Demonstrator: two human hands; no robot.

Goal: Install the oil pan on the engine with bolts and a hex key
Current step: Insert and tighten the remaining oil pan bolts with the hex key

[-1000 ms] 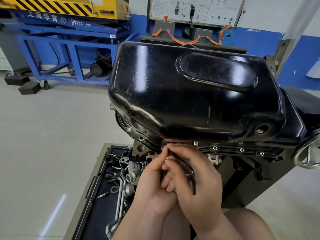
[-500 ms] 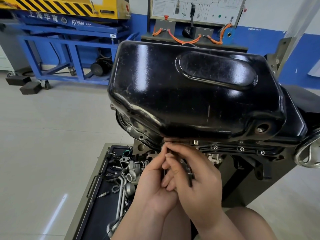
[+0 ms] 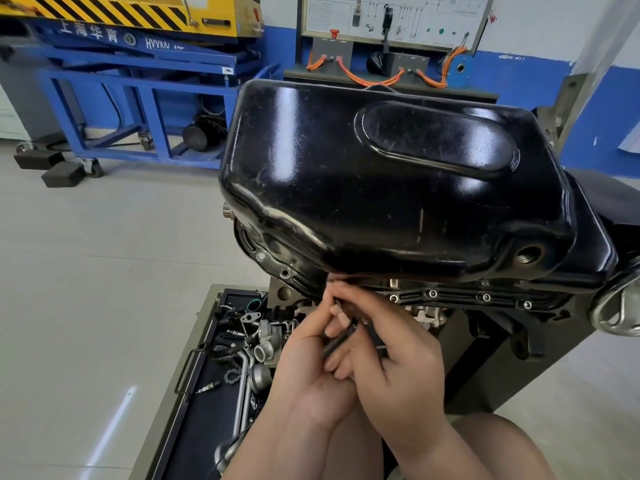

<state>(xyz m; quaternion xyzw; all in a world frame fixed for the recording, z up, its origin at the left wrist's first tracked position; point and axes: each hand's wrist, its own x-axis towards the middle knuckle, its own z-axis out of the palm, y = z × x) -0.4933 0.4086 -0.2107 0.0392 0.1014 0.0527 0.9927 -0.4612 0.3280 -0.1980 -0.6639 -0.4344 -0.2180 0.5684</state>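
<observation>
While the pan (image 3: pixel 381 188) is sitting bottom-up on the engine (image 3: pixel 278 294) and covering most of it, you are working through the bolting step along the near flange (image 3: pixel 457 295). Low to your left, the tray (image 3: pixel 204 431) is carrying loose parts, and I cannot tell whether spare bolts are lying among them.

Your hands are meeting just under the pan's near lip. The left hand (image 3: pixel 311 368) is curling its fingers and pinching the key (image 3: pixel 343 339) high up, close to the flange. The right hand (image 3: pixel 394 362) is wrapping the key's lower length from the other side. Both are gripping it; neither is lying open. Your fingertips are hiding the key's tip, so I cannot say whether it is seating in a bolt head.

To the right of your hands, four bolts (image 3: pixel 432 293) are showing in the flange, with their heads sitting down against it. Round the left corner, two more fastening points are showing, too small to tell filled from empty.

I am judging that you are turning in a bolt near the middle of the near edge, with the task somewhere around halfway. Next, you are going to need the key square in the socket and only a short swing, since the pan's wall is crowding your knuckles. After that, the left corner is probably calling for checking.
</observation>
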